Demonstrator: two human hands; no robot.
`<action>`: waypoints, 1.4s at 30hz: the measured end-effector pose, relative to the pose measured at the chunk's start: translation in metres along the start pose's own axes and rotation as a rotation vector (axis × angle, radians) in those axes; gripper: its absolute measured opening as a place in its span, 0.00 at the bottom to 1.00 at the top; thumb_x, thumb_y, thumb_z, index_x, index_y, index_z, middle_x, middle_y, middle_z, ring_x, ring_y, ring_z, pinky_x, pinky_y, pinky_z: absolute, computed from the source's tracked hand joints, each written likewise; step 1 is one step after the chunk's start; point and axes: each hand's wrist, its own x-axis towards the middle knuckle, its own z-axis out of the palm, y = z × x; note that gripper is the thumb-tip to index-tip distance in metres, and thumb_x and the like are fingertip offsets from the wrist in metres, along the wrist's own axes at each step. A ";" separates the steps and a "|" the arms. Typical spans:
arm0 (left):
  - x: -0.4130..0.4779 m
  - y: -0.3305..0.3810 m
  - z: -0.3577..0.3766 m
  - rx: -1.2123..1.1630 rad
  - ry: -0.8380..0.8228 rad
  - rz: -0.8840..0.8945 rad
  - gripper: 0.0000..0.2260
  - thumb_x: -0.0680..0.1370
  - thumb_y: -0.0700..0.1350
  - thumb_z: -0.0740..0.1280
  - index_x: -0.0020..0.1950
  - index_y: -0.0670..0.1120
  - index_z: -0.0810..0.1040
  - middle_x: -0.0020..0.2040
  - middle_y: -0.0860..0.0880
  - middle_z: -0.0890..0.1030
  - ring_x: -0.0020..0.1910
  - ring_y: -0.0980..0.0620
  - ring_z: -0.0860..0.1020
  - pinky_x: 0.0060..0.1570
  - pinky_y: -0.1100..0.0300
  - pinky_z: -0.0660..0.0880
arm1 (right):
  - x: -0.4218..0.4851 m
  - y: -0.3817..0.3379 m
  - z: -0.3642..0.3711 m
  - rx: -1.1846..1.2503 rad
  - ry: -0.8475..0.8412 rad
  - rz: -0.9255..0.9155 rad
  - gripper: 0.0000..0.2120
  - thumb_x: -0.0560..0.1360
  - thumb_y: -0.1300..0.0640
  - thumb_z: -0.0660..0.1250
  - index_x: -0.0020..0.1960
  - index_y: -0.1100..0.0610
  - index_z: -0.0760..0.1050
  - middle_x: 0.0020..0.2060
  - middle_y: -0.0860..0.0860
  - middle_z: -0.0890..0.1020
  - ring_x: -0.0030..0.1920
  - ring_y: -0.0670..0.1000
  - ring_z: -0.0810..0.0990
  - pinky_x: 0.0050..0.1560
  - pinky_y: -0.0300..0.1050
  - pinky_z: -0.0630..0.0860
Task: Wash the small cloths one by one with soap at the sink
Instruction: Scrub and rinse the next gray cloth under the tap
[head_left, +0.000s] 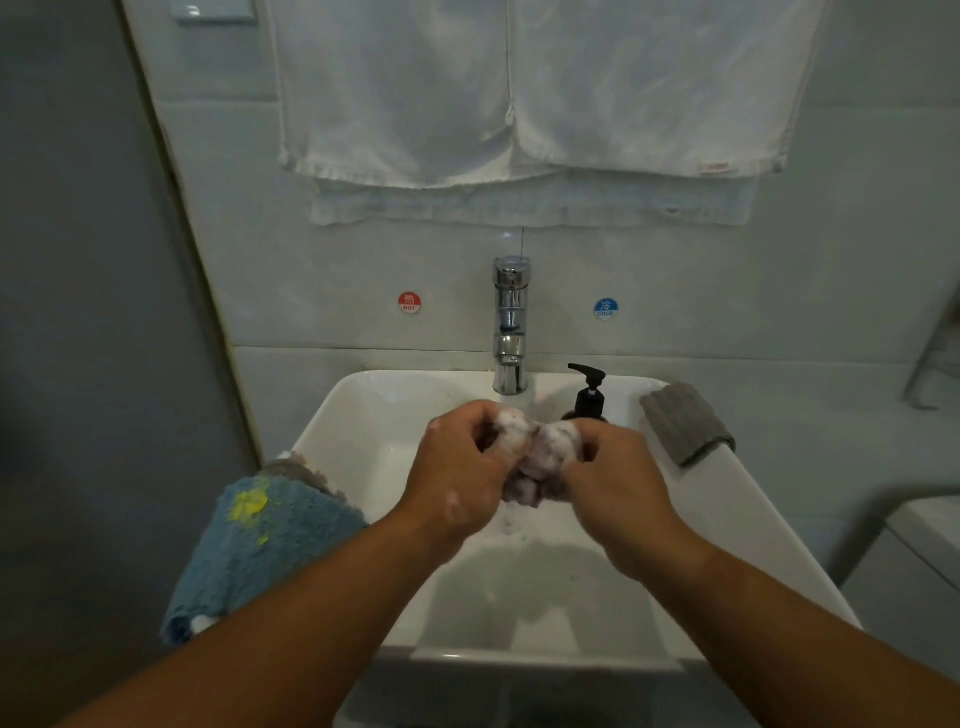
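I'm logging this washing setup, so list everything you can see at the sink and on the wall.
sink: one, white, centre
tap: one, chrome, behind basin
soap bottle: one, black, right of tap
soapy cloth: one, purplish, lathered, over basin
blue cloth: one, blue, yellow-stained, left rim
grey cloth: one, grey, right rim
towels: at least two, white, wall above tap
HOT sticker: one, red, left of tap
COLD sticker: one, blue, right of tap
left hand, right hand: two, both gripping soapy cloth

Middle cloth (530, 478) over sink (363, 415), soap bottle (589, 402) behind, left cloth (270, 545) and right cloth (685, 423) on its rims
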 end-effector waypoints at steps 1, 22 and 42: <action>0.004 -0.002 -0.001 0.028 0.043 -0.022 0.04 0.80 0.40 0.69 0.50 0.48 0.82 0.46 0.47 0.86 0.44 0.48 0.85 0.40 0.56 0.82 | -0.005 0.001 0.002 -0.025 -0.018 -0.022 0.14 0.75 0.67 0.67 0.47 0.49 0.83 0.40 0.48 0.86 0.42 0.49 0.85 0.45 0.52 0.85; -0.002 -0.004 0.009 -0.007 -0.022 0.014 0.05 0.79 0.39 0.72 0.48 0.50 0.82 0.50 0.43 0.83 0.47 0.45 0.85 0.42 0.48 0.85 | 0.006 -0.005 -0.005 0.110 0.024 0.025 0.18 0.76 0.71 0.64 0.50 0.49 0.83 0.42 0.51 0.86 0.44 0.53 0.86 0.45 0.56 0.85; 0.002 -0.010 0.004 0.092 0.050 -0.008 0.06 0.79 0.38 0.71 0.49 0.49 0.81 0.47 0.45 0.84 0.45 0.47 0.84 0.38 0.58 0.82 | -0.002 -0.018 -0.003 -0.049 0.046 -0.145 0.14 0.77 0.66 0.68 0.48 0.46 0.81 0.41 0.46 0.85 0.43 0.45 0.84 0.45 0.48 0.85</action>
